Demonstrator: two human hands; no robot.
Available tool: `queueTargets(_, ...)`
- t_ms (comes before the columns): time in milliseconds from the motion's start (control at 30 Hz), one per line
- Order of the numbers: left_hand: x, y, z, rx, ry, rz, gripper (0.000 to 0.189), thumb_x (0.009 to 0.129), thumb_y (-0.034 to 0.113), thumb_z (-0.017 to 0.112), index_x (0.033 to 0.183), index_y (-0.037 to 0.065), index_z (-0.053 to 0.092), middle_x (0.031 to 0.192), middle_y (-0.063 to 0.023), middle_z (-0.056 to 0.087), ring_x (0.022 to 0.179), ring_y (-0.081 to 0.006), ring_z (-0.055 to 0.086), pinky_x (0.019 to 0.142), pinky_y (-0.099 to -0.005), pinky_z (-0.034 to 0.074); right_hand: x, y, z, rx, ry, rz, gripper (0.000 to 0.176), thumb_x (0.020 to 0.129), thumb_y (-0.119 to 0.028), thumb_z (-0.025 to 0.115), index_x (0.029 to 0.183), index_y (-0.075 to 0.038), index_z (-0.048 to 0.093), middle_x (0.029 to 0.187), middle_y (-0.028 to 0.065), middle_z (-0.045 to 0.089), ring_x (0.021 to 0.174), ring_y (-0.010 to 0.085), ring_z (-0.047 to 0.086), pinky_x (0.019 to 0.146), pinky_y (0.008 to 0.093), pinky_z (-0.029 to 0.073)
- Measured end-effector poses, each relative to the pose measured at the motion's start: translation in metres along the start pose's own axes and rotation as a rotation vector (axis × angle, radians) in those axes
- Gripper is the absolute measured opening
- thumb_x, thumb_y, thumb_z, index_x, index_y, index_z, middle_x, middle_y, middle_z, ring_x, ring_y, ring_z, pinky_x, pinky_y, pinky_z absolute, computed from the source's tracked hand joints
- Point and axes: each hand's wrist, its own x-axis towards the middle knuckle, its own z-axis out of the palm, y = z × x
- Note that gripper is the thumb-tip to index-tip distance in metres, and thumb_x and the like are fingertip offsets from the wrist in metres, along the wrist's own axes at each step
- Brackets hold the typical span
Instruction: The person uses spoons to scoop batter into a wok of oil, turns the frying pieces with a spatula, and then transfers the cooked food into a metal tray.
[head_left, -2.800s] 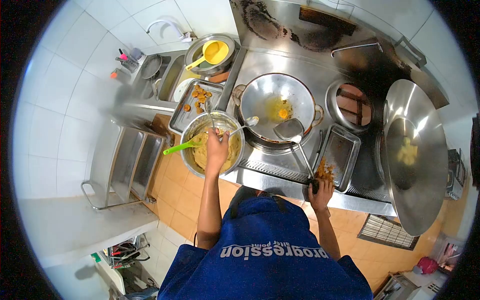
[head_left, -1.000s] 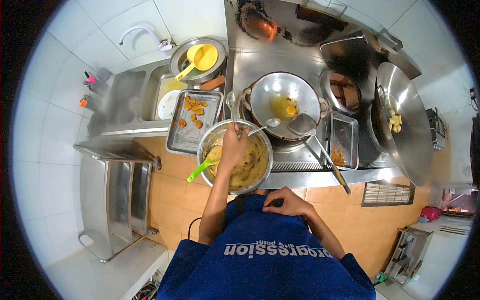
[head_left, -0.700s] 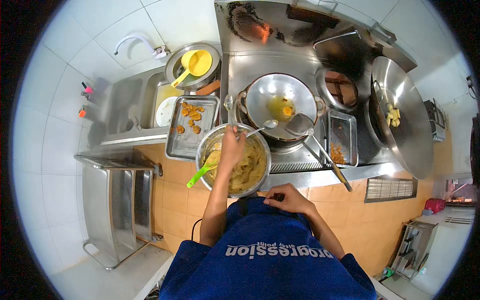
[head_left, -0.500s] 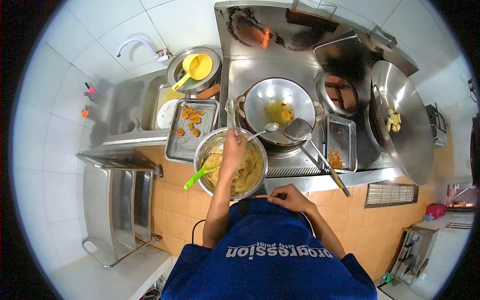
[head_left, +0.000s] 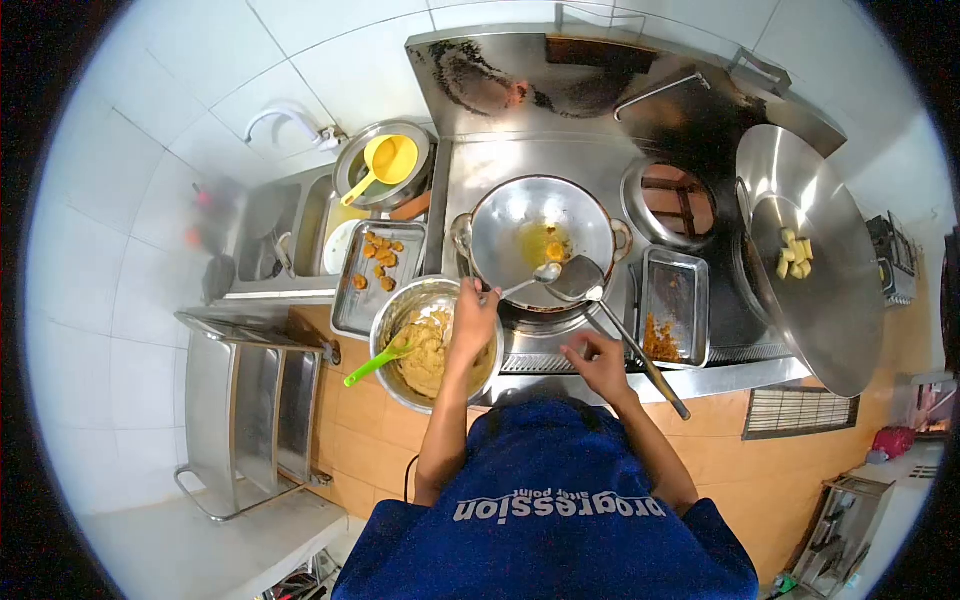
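head view: left hand above bowl pinches a spoon reaching over pan; right hand curls near ladle, whether its fingertips meet cannot be told.

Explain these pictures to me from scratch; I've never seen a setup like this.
There is no machine: a person works with bare hands, and every picture comes from one camera worn on the head, looking forward and down. The left hand grips a metal spoon reaching over a wok with yellowish liquid inside. The right hand shows nothing held. A long-handled skimmer lies across the wok's rim. To the left are a mixing bowl of batter with a green-handled utensil, and a metal tray bearing browned pieces. To the right, another tray holds orange-brown crumbs.
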Motion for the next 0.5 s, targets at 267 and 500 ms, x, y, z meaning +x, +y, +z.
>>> queueTargets(267,-0.015,0.017,0.052,-0.041,0.096,0.061,0.024,0.091,0.014,0.064,0.09,0.002,0.043,0.08,-0.0079,0.047,0.074,-0.0182,0.047,0.067,-0.0325,0.043,0.036,0.024,-0.015,0.194,0.176,-0.055,0.026,0.086,-0.029,0.073,0.088,-0.003,0.072,0.063,0.001,0.061,0.053,0.0073,0.047,0.051,0.0269,0.041)
queueTargets(500,-0.032,-0.006,0.105,-0.131,0.085,-0.106,0.017,0.098,0.012,0.05,0.097,-0.003,0.042,0.081,-0.0192,0.056,0.072,-0.0283,0.06,0.067,-0.0387,0.048,0.094,0.04,0.03,0.416,-0.111,0.076,0.04,0.095,-0.035,0.062,0.078,0.001,0.069,0.062,0.0052,0.064,0.057,0.0126,0.057,0.054,0.0309,0.043)
